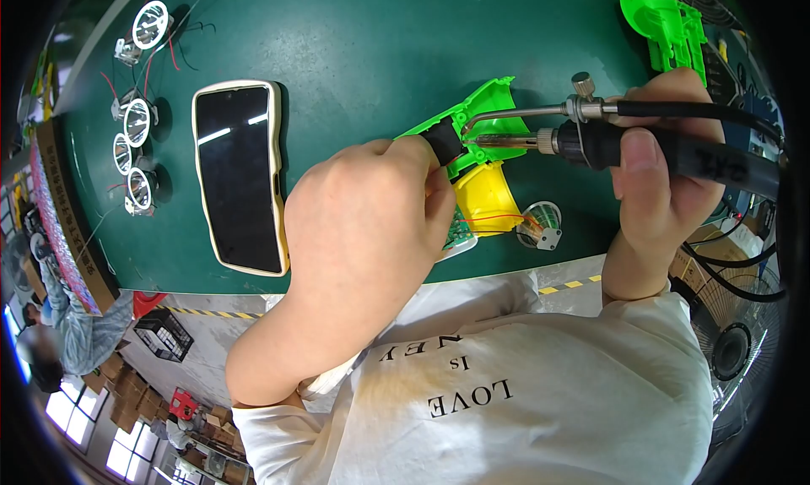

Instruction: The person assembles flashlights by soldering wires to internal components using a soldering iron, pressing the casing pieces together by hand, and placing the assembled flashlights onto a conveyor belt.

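Note:
My left hand (363, 211) is closed, its fingertips pinching a small black part (443, 140) against a bright green plastic shell (485, 105). In my right hand (662, 160) is a soldering iron (591, 143) with a thin metal feed tube (519, 112) clamped on it. The iron's tip points left, right beside the black part; whether they touch cannot be made out. Below the shell sits a yellow plastic piece (488, 200), crossed by red wires. A green circuit board (458, 230) shows partly beyond my left hand. A round reflector lamp (540, 226) lies to the right of these.
A phone (239, 177) lies on the green table (363, 42). Several reflector lamps (137, 122) with loose wires stand at the left. More green shells (666, 25) are at the upper right. A fan (732, 350) and black cables are at the right; a person (72, 325) is far left.

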Tool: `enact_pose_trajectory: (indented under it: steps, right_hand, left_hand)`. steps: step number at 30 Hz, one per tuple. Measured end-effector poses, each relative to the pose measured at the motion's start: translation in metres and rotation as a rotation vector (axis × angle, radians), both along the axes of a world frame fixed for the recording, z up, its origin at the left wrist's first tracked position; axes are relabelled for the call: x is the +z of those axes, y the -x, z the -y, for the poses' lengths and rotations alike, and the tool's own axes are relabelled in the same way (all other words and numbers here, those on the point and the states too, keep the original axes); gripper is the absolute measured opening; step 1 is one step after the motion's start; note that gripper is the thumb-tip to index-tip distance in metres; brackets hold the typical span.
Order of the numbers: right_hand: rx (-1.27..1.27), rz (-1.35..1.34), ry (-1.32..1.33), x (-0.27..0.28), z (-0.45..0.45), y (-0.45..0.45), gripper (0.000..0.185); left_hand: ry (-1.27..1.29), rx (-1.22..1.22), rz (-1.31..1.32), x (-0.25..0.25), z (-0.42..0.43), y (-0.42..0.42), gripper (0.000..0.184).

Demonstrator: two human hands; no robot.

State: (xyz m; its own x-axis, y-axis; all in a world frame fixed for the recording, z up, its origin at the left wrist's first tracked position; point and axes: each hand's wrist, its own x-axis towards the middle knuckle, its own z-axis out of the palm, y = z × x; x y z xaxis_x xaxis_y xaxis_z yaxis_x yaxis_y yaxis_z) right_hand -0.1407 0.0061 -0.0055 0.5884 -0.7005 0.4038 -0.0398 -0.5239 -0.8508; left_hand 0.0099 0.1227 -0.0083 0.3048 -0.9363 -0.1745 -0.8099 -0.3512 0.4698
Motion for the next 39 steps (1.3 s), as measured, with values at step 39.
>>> enact_pose_trajectory:
  steps: [39]
  right_hand:
    - [-0.024, 0.58, -0.535, 0.004, 0.043, 0.022, 0.034]
  left_hand:
    - [-0.044, -0.274, -0.034, 0.005, -0.015, -0.028, 0.038]
